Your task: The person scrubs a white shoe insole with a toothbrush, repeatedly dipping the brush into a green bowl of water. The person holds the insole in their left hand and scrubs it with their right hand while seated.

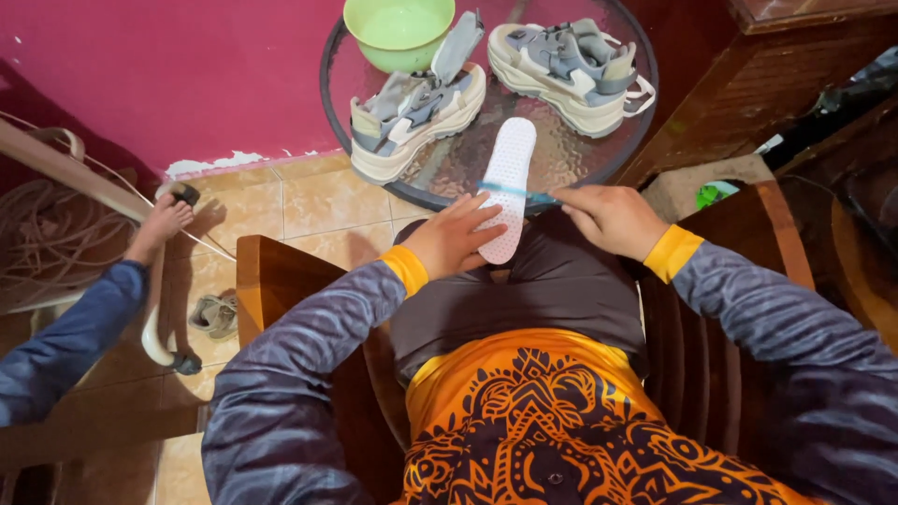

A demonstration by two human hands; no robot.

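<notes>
Left hand steadies white insole, long axis pointing away

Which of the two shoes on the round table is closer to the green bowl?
The left shoe. Its raised tongue sits right beside the green bowl, while the right shoe lies farther off, near the table's right edge.

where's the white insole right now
In the head view, the white insole lies centre frame, its far end on the near edge of the round glass table, just below the two grey sneakers. The left hand steadies its near end.
</notes>
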